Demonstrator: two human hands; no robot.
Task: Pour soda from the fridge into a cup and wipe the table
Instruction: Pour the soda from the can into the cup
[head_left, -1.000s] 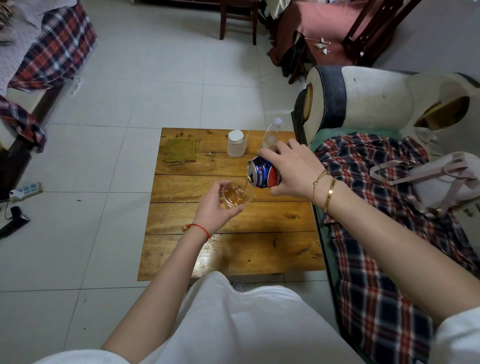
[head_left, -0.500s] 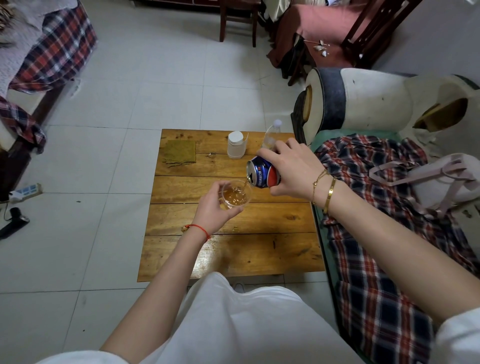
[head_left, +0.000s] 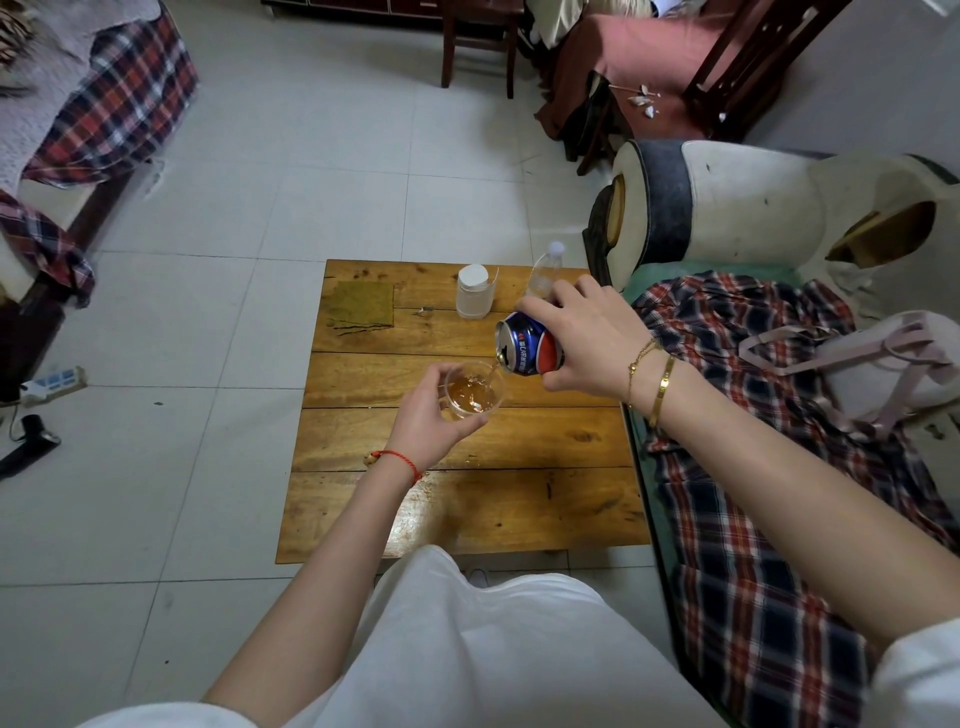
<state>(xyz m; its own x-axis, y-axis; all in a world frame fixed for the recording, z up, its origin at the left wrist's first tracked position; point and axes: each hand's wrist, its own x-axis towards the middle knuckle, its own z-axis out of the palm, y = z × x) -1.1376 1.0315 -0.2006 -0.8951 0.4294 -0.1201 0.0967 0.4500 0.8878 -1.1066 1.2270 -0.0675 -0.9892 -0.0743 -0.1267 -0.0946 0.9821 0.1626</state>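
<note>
The right hand (head_left: 587, 338) grasps the tilted can (head_left: 530, 349) so soda runs into the cup (head_left: 475, 391) just below its mouth, held by the left hand (head_left: 431, 415) above the table (head_left: 467, 509).

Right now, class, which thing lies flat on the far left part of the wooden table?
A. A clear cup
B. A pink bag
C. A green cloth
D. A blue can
C: the green cloth lies flat on the wooden table at its far left, while the can and cup are held in the hands.
</note>
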